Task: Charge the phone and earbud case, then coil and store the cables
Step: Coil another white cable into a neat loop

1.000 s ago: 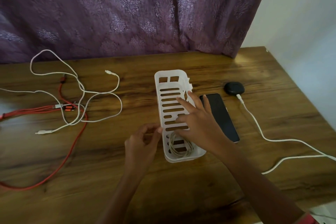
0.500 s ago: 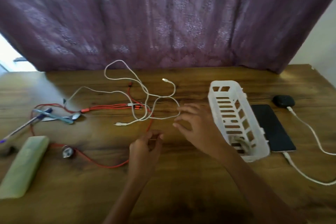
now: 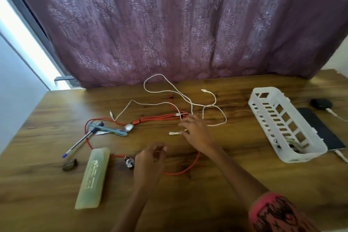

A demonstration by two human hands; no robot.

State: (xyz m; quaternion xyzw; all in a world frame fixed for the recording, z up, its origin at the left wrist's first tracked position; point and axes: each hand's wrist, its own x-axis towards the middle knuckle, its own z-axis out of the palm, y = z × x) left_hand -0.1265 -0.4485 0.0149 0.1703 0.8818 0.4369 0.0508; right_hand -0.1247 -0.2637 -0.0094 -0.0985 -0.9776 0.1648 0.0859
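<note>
A tangle of loose white cable (image 3: 190,100) lies over a red cable (image 3: 156,117) at mid-table. My right hand (image 3: 196,132) reaches over that tangle with spread fingers, its thumb tip touching the white cable beside its plug (image 3: 172,133). My left hand (image 3: 150,159) hovers above the red cable, loosely curled and holding nothing. At the right stands a white slotted basket (image 3: 305,156) with one coiled cable (image 3: 292,142) in its near end. A black phone (image 3: 320,131) lies right of it and a black earbud case (image 3: 321,103) behind it, each with a white cable attached.
Left of the hands lie pens (image 3: 84,137), a spoon (image 3: 128,128), a pale green case (image 3: 92,177), a small brown object (image 3: 69,165) and a small metallic object (image 3: 129,162). A purple curtain (image 3: 178,24) hangs along the table's far edge.
My view has swung left, away from the basket. My right hand left the basket and reached the white cable's plug end. My left hand moved left with it, still loosely curled.
</note>
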